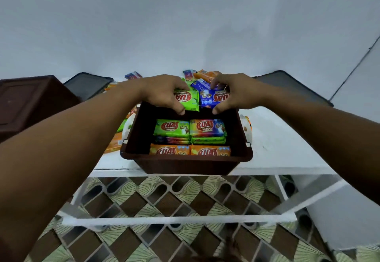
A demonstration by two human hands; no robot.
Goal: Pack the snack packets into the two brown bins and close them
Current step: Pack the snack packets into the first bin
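Head view: left hand (pixel 164 93) grips green packet (pixel 188 100), right hand (pixel 236 93) grips blue packet (pixel 211 99), both over far edge of open bin (pixel 185 163); stacked packets (pixel 190 136) inside, on white table (pixel 277 150).

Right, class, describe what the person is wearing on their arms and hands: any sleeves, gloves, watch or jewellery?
Nothing worn shows. The left forearm and right forearm are bare to the frame edges, no sleeve in view. The left hand and right hand are ungloved, and neither wrist carries a watch or bracelet. Rings are too small to tell.
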